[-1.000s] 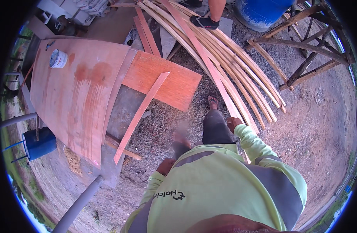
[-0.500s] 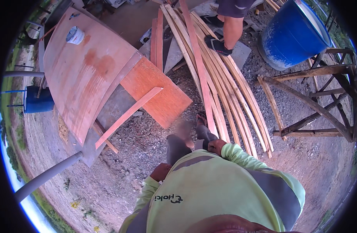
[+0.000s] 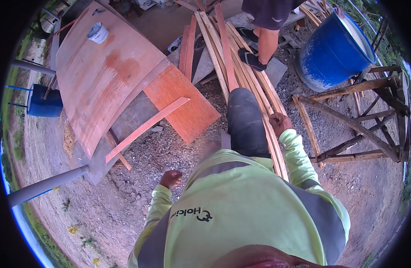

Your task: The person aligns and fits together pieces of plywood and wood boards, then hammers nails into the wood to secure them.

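The gravelly ground is carrying a blue barrel, long timber strips left of the barrel and a wooden trestle on the barrel's nearer side. Well left of the barrel, a pinkish worktop is supporting a white bucket.

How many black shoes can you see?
2, both the co-worker's: the nearer shoe by the long boards, the farther shoe above it in view. Others may be hidden.

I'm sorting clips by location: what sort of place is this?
Probably an outdoor construction or carpentry yard: long wooden strips lie over gravel, near a large stained panel and a big blue barrel.
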Demonstrator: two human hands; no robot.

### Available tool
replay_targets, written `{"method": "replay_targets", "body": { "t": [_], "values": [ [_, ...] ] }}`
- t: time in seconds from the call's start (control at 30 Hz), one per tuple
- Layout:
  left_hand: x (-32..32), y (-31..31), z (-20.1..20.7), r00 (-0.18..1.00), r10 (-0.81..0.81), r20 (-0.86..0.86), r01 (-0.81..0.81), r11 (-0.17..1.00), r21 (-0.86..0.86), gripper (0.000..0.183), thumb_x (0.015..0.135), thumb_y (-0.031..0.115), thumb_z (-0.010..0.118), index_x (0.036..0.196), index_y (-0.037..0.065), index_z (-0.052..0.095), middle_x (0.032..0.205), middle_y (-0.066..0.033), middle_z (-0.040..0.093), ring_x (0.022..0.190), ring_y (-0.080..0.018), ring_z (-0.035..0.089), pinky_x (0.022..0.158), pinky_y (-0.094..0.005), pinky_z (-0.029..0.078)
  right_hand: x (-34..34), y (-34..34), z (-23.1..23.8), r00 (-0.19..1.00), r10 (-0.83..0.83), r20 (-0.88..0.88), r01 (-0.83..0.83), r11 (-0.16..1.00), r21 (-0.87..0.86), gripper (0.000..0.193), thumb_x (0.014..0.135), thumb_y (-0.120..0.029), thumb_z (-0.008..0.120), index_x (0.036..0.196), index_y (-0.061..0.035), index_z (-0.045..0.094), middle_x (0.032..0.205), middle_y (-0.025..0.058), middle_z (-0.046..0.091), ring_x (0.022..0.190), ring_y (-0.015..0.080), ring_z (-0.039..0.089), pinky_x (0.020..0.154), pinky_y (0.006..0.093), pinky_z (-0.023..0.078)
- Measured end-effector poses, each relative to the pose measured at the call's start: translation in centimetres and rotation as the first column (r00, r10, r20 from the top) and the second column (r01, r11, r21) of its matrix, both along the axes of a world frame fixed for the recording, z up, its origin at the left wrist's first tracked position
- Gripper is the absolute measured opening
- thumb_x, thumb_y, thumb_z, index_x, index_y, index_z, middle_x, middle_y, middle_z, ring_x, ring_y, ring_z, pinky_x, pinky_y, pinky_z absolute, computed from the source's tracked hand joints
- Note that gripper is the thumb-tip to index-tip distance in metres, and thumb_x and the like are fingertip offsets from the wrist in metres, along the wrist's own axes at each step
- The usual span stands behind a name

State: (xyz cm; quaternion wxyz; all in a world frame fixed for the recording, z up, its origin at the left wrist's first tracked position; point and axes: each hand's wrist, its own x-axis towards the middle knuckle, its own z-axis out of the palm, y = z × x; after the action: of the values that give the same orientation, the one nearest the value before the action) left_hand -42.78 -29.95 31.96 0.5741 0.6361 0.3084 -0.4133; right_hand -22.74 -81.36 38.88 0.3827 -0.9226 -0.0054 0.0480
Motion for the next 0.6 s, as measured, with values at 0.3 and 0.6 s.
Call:
{"method": "replay_targets", "body": {
  "t": [0.3, 0.6],
  "values": [
    [5.7, 3.8, -7.2, 0.955, 0.205, 0.215, -0.226, 0.971, 0.079, 0.018, 0.088, 0.011, 0.057, 0.073, 0.006, 0.064, 0.057, -0.0017, 0.055, 0.043, -0.0106, 0.049, 0.041, -0.0258, 0.040, 6.5, -2.0, -3.3, 0.952, 0.305, -0.005, -0.303, 0.942, -0.146, 0.025, 0.087, -0.022, 0.050, 0.075, -0.0029, 0.063, 0.075, 0.0133, 0.064, 0.067, 0.0320, 0.061, 0.062, 0.0380, 0.049],
    [44.8, 12.9, 13.2, 0.516, -0.345, 0.784, -0.232, 0.825, 0.515, 0.024, 0.084, 0.015, 0.072, 0.101, -0.002, 0.065, 0.081, -0.0081, 0.065, 0.074, -0.0124, 0.059, 0.070, -0.0297, 0.050, 44.6, 19.0, -3.5, 0.874, 0.481, 0.066, -0.483, 0.875, 0.012, 0.016, 0.081, -0.016, 0.066, 0.091, -0.0051, 0.068, 0.085, 0.0153, 0.070, 0.082, 0.0315, 0.068, 0.078, 0.0384, 0.053]
  ]
}}
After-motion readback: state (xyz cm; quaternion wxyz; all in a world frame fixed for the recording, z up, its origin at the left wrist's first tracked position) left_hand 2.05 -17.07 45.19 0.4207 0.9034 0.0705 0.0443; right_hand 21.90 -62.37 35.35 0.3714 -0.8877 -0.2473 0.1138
